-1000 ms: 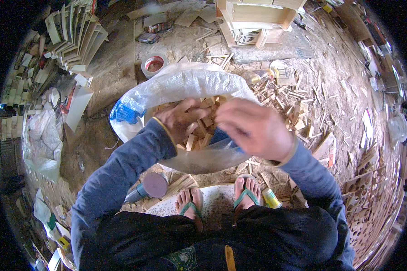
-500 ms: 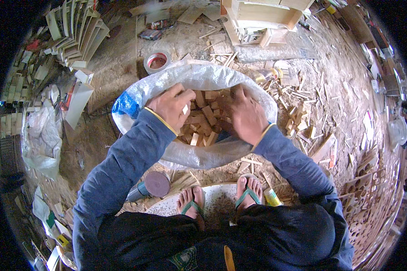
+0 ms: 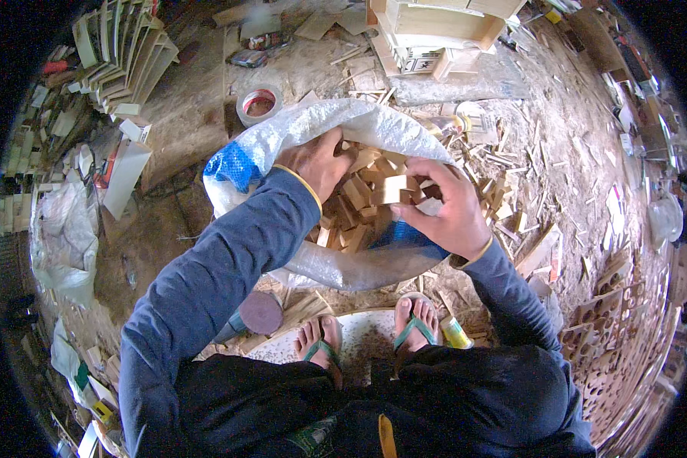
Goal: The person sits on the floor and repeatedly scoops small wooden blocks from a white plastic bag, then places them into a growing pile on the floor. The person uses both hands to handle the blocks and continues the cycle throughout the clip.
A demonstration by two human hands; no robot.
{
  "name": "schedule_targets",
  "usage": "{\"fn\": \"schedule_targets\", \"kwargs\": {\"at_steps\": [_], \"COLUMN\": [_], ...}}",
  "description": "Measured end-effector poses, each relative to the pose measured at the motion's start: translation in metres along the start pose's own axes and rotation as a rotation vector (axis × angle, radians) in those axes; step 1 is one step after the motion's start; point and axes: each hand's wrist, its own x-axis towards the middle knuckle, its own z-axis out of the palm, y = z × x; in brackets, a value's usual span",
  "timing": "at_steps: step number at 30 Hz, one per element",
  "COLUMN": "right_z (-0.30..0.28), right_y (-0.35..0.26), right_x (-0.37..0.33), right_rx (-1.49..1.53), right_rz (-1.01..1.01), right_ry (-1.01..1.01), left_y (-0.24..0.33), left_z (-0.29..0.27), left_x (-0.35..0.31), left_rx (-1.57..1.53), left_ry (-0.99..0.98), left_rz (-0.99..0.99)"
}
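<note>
A white woven sack (image 3: 343,267) with a blue patch stands open in front of me, its mouth rolled outward. Small wooden blocks (image 3: 353,192) fill the inside. My right hand (image 3: 454,206) is over the right side of the mouth, pinching a pale wooden block (image 3: 394,188) between thumb and fingers. Inside the far left part of the rim, my left hand (image 3: 322,163) reaches down with its fingers curled among the blocks. Whatever those fingertips grip is hidden.
Wood offcuts (image 3: 500,200) and splinters lie on the floor right of the sack. A tape roll (image 3: 258,104) is beyond its left rim. A round-ended tool (image 3: 260,313) and a yellow can (image 3: 456,333) flank my sandalled feet. A wooden cabinet (image 3: 444,30) stands at the back.
My right hand has come up from deep in the sack and now holds a wooden block. My left hand has shifted right, farther over the blocks. The sack's rim has changed shape.
</note>
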Motion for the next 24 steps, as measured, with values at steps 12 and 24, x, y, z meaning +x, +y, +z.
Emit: {"fn": "schedule_targets", "kwargs": {"at_steps": [12,24], "right_z": [0.000,0.024], "right_y": [0.002,-0.032], "right_x": [-0.017,-0.017], "right_rx": [1.531,1.538], "right_rz": [0.594,0.768], "right_ry": [-0.101,-0.209], "left_y": [0.040,0.059], "left_z": [-0.045,-0.044], "left_x": [-0.060,-0.073], "left_rx": [-0.409,-0.530], "left_ry": [0.382,0.151], "left_rz": [0.138,0.427]}}
